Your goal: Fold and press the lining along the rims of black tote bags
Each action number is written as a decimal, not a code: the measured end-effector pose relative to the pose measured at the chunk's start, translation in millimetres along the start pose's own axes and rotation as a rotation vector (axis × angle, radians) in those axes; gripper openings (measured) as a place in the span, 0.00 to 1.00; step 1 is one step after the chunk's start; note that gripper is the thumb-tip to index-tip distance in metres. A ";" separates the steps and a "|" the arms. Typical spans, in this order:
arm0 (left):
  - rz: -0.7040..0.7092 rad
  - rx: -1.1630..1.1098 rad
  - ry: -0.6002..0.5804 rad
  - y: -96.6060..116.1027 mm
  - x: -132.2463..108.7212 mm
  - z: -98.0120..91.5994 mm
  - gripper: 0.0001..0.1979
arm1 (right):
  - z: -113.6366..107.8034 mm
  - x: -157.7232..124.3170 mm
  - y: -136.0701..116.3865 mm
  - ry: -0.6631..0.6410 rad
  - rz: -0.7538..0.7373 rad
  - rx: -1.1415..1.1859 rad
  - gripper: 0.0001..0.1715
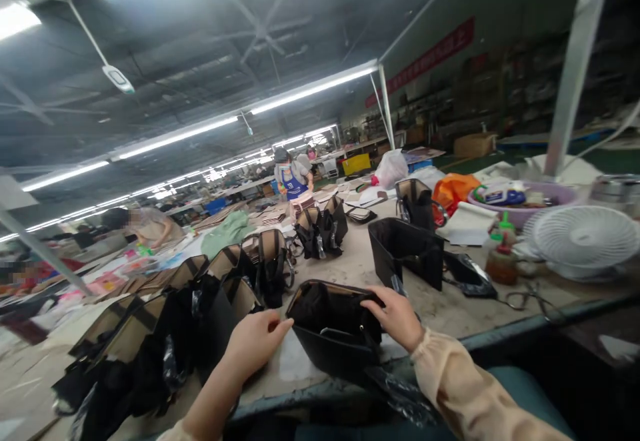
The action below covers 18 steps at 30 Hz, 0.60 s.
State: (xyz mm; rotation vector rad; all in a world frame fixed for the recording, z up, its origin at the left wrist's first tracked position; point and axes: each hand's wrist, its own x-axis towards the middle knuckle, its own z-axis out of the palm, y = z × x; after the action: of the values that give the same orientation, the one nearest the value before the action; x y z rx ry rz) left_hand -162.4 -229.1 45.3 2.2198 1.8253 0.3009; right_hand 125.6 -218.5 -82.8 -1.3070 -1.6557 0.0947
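Note:
A black open-topped handbag (333, 355) stands at the front edge of the table, its dark lining showing inside. With fingers and thumb closed, my left hand (257, 341) is at its left upper corner; the fingertips are partly hidden. My right hand (399, 315) pinches the right end of the rim between thumb and fingers. Clear plastic wrapping (407, 394) hangs below the bag's right side, over the table edge. Just beyond it stands another open black bag (407, 251), with a plastic-wrapped black piece (473, 275) beside it.
Several black bags with tan panels (145, 334) crowd the left; more bags (323, 231) stand farther back. At right are a white fan (585, 237), scissors (533, 297), a brown-filled bottle (501, 264) and a purple basin (555, 207). A co-worker in a blue apron (294, 184) stands beyond.

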 end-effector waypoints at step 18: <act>0.872 0.098 -0.053 52.1 115.7 40.6 0.11 | -4.0 16.4 -1.8 -0.118 0.094 0.126 0.09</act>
State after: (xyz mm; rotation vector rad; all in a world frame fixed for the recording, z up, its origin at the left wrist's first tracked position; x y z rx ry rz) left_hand -78.8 -127.6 23.6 2.9317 0.7529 0.2965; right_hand 128.3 -208.5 -69.3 -1.3033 -1.6590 0.3330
